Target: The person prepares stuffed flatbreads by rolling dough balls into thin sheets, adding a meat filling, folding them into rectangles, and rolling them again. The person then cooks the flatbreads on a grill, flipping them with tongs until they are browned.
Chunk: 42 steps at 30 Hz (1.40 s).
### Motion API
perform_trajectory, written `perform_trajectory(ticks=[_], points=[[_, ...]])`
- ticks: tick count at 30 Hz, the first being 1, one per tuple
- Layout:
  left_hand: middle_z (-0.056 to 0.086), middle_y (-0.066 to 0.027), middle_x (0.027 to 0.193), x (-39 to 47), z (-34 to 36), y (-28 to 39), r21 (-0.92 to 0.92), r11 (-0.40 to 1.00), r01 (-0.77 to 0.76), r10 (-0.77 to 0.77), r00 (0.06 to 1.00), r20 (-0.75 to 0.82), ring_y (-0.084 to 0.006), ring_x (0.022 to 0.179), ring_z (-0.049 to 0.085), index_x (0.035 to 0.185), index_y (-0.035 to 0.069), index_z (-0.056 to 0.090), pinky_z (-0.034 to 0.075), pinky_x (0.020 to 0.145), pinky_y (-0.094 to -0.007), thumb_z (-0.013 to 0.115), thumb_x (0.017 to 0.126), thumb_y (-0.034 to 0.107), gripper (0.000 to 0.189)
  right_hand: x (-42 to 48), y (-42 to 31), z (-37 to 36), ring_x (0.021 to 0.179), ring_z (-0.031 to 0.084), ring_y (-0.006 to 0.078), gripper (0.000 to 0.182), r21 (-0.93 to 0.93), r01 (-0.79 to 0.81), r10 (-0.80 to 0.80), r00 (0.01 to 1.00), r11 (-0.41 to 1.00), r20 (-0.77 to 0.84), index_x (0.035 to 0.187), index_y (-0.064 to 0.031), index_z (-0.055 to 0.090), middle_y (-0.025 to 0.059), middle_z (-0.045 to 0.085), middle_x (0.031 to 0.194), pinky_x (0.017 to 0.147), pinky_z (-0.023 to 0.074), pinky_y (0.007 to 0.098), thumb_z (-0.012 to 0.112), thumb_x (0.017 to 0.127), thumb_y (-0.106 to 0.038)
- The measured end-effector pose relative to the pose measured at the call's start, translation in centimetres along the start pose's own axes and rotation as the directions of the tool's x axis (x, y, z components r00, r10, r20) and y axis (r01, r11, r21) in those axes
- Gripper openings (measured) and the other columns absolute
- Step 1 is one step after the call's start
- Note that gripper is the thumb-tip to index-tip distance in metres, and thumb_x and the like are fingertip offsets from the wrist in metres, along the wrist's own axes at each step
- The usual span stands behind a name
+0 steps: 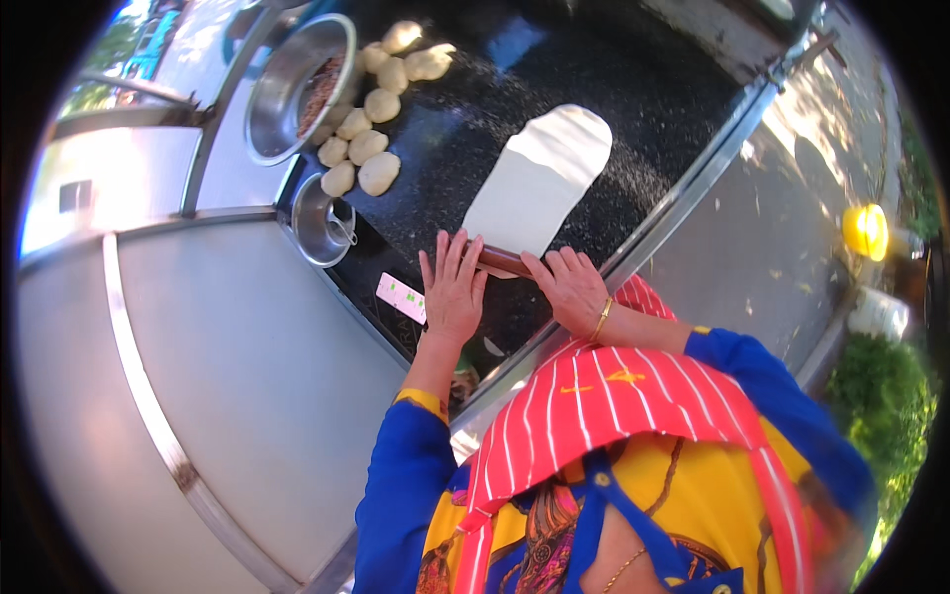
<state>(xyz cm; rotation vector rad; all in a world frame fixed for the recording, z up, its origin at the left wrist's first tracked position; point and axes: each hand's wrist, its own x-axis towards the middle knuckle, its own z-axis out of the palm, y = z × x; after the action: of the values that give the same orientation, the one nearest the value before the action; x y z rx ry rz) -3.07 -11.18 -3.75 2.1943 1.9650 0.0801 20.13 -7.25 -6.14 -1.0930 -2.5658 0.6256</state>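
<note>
A long, flattened sheet of pale dough lies on the speckled black stone worktop, its rounded far end partly in sunlight. Across its near end is a brown wooden rolling pin. My left hand presses on the pin's left end, fingers stretched out over it. At the other end, my right hand has its fingers bent over the pin and covers its tip. Some of the dough's near edge shows just below the pin.
Several dough balls sit at the far left beside a large steel bowl of reddish-brown filling. A smaller steel bowl holds a utensil. Near my left wrist lies a pink-white printed strip. A metal edge borders the worktop's right side.
</note>
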Motion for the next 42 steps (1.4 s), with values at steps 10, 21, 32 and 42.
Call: perform_trajectory(ticks=[10, 21, 32, 42], points=[[0.036, -0.0170, 0.154, -0.7, 2.3, 8.6, -0.265, 0.919, 0.291, -0.374, 0.857, -0.354, -0.0332, 0.146, 0.028, 0.141, 0.000, 0.046, 0.014, 0.119, -0.0526, 0.051, 0.097, 0.025, 0.052, 7.3, 9.2, -5.9, 0.116, 0.054, 0.0261, 0.045, 0.031, 0.383, -0.384, 0.924, 0.923, 0.006, 0.126, -0.0138, 0.060, 0.0032, 0.064, 0.118, 0.102, 0.0372, 0.0419, 0.066, 0.081, -0.011], [0.034, -0.0241, 0.154, 6.4, 4.2, 7.7, -0.069, 0.667, 0.742, -0.726, 0.627, -0.283, -0.0391, 0.145, 0.027, 0.142, -0.006, 0.043, 0.013, 0.119, -0.0548, 0.049, 0.095, 0.030, 0.059, 14.6, 12.1, -1.6, 0.147, 0.024, 0.0364, 0.051, -0.114, 0.357, -0.343, 0.931, 0.927, 0.129, 0.141, -0.0004, 0.046, 0.0194, 0.036, 0.154, 0.117, 0.0195, 0.0545, 0.048, 0.097, -0.026], [0.033, -0.0189, 0.156, 8.0, 4.1, 5.2, -0.026, 0.631, 0.776, -0.759, 0.609, -0.230, -0.0343, 0.149, 0.022, 0.146, 0.000, 0.039, 0.008, 0.117, -0.0597, 0.052, 0.092, 0.033, 0.065, 19.2, 11.1, -0.9, 0.149, 0.021, 0.0336, 0.054, -0.165, 0.396, -0.360, 0.909, 0.903, 0.212, 0.148, -0.0045, 0.038, 0.0172, 0.030, 0.157, 0.119, 0.0166, 0.0537, 0.048, 0.099, -0.026], [0.027, -0.0159, 0.160, 8.3, 2.5, 3.2, 0.011, 0.644, 0.765, -0.734, 0.621, -0.277, -0.0300, 0.151, 0.016, 0.152, 0.008, 0.033, 0.005, 0.118, -0.0593, 0.046, 0.095, 0.026, 0.061, 20.9, 10.2, 0.1, 0.148, 0.020, 0.0364, 0.054, -0.135, 0.362, -0.320, 0.911, 0.922, 0.260, 0.148, -0.0044, 0.036, 0.0206, 0.029, 0.157, 0.118, 0.0180, 0.0550, 0.045, 0.099, -0.026]])
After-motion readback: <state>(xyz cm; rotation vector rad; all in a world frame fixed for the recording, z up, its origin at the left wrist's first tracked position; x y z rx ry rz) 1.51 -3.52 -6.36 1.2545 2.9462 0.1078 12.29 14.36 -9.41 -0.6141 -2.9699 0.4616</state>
